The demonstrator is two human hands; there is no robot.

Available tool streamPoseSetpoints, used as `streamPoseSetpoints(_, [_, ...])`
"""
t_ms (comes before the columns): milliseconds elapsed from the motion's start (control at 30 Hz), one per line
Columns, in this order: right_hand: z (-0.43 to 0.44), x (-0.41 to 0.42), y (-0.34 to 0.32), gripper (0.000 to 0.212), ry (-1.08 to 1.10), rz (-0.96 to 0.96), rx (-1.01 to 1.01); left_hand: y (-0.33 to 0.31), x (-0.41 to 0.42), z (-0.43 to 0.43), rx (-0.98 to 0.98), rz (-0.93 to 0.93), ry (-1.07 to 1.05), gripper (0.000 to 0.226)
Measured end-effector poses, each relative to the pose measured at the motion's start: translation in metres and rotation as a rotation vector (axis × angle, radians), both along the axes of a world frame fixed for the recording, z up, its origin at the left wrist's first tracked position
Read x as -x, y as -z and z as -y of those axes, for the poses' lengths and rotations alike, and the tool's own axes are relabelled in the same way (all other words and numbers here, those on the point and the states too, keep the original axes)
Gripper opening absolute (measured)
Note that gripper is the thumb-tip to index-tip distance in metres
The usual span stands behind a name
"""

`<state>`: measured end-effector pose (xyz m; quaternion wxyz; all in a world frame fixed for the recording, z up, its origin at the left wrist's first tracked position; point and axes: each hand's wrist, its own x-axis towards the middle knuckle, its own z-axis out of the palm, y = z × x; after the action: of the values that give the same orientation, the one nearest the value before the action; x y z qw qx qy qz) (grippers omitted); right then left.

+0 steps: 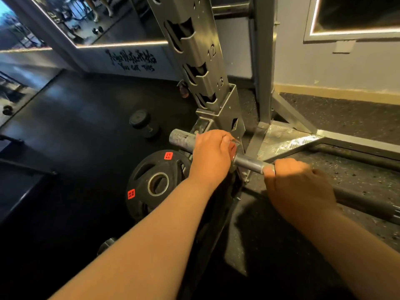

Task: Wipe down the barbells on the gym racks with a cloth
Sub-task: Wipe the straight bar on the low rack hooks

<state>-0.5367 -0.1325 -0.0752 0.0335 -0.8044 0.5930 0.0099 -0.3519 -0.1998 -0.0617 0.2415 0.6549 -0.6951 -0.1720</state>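
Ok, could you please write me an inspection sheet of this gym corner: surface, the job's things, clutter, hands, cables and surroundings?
Surface: dark rubber floor, speckled on the right side.
Job's things: barbell held low beside the rack upright; no cloth clearly seen.
Clutter: 25 kg plate by the rack base; dumbbell on the floor.
Hands: left hand grips the barbell's thick sleeve; right hand grips its thinner shaft.
Cables: nothing seen.
Surroundings: mirror with a lit edge; wall writing below it.
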Motion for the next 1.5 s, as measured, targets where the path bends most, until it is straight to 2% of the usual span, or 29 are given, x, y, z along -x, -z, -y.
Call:
streamPoseSetpoints(67, [0.005, -0.004, 0.002, 0.039, 0.024, -0.005, 0.014, -0.006, -0.002, 0.006, -0.024, 0.024, 0.05, 0.026])
streamPoseSetpoints(167, [0.009, -0.007, 0.004, 0.04, 0.017, -0.006, 0.012, 0.003, -0.019, -0.004, 0.001, 0.029, 0.231, 0.025])
streamPoseSetpoints(233, [0.007, -0.008, 0.007, 0.035, 0.028, 0.064, 0.034, 0.011, -0.04, -0.012, -0.01, -0.002, 0.299, 0.024])
streamPoseSetpoints(333, [0.004, -0.007, 0.01, 0.042, 0.1, 0.165, 0.027, 0.013, -0.06, -0.011, -0.019, -0.081, 0.172, 0.022])
streamPoseSetpoints(400, [0.003, -0.01, 0.009, 0.034, 0.106, 0.233, 0.097, 0.009, -0.052, -0.006, -0.036, -0.14, 0.027, 0.022])
streamPoseSetpoints(467, [0.006, -0.016, 0.008, 0.028, 0.103, 0.143, 0.049, 0.004, -0.031, -0.005, -0.035, -0.077, 0.056, 0.024])
streamPoseSetpoints(533, [0.012, -0.026, 0.009, 0.036, 0.06, 0.057, -0.025, 0.005, -0.019, -0.011, 0.015, -0.032, 0.19, 0.026])
streamPoseSetpoints(600, [0.018, -0.035, 0.007, 0.033, 0.015, 0.042, 0.002, -0.004, -0.027, -0.013, -0.056, -0.123, 0.224, 0.026])
streamPoseSetpoints(667, [0.021, -0.044, 0.005, 0.023, -0.011, 0.17, 0.118, -0.008, -0.046, -0.007, -0.145, -0.161, 0.193, 0.028])
streamPoseSetpoints(700, [0.022, -0.049, 0.004, 0.019, -0.006, 0.239, 0.184, -0.009, -0.053, -0.003, -0.143, -0.152, 0.162, 0.026])
streamPoseSetpoints(767, [0.026, -0.057, 0.007, 0.014, -0.029, 0.26, 0.257, -0.007, -0.054, 0.003, -0.087, -0.198, 0.089, 0.023])
streamPoseSetpoints(833, [0.033, -0.066, 0.007, 0.019, -0.045, 0.246, 0.256, 0.004, -0.041, 0.006, 0.021, -0.087, 0.109, 0.026])
streamPoseSetpoints(900, [0.038, -0.073, 0.008, 0.033, -0.055, 0.222, 0.194, 0.022, -0.035, 0.004, 0.141, 0.104, 0.196, 0.016])
streamPoseSetpoints(1000, [0.04, -0.077, 0.008, 0.034, -0.053, 0.207, 0.128, 0.027, -0.052, 0.009, 0.162, 0.043, 0.318, 0.017])
streamPoseSetpoints(1133, [0.039, -0.079, 0.006, 0.026, -0.025, 0.226, 0.172, 0.001, -0.059, 0.008, 0.103, 0.013, 0.377, 0.029])
streamPoseSetpoints(1233, [0.04, -0.082, 0.006, 0.027, 0.009, 0.246, 0.154, -0.011, -0.061, 0.01, 0.015, -0.042, 0.096, 0.05])
streamPoseSetpoints(1300, [0.04, -0.083, 0.006, 0.035, 0.0, 0.198, 0.115, -0.008, -0.056, 0.013, 0.029, -0.008, 0.009, 0.05])
streamPoseSetpoints(1367, [0.04, -0.084, 0.006, 0.035, 0.0, 0.162, 0.074, 0.001, -0.047, 0.016, 0.07, 0.206, 0.075, 0.033])
streamPoseSetpoints(1433, [0.04, -0.084, 0.004, 0.033, 0.017, 0.153, 0.055, 0.014, -0.046, 0.016, 0.136, 0.346, 0.224, 0.028])
streamPoseSetpoints(1500, [0.04, -0.085, 0.002, 0.032, 0.019, 0.162, 0.07, 0.021, -0.058, 0.019, 0.203, 0.304, 0.4, 0.025])
